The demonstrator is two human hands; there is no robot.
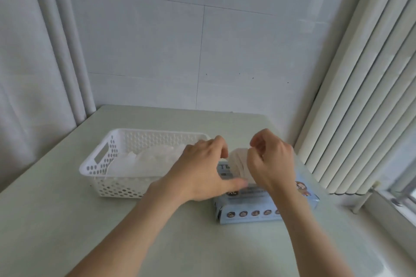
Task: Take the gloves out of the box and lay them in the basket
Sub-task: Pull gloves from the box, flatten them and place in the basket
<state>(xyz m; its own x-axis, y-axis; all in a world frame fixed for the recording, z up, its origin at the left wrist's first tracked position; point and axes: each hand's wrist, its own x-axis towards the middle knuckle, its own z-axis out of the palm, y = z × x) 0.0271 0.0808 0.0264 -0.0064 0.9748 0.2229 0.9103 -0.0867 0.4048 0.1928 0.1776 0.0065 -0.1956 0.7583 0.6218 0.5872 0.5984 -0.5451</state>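
Two bare arms reach out over the table (67, 220). The left hand (202, 168) lies loose and open on the box (247, 213), likely to keep it down. Just right of it, the right hand (270, 159) pinches a white glove (237, 162), half out of the box. Past the left hand, more gloves (153, 159) lie in the basket (117, 186). Next, I think: pull this glove free and carry it left.

Clear gloves (146, 159) lie in white basket (117, 189); another glove (236, 164) rises from blue box (265, 212).

Partial "Th" on the blue box (267, 211), rest blurred.
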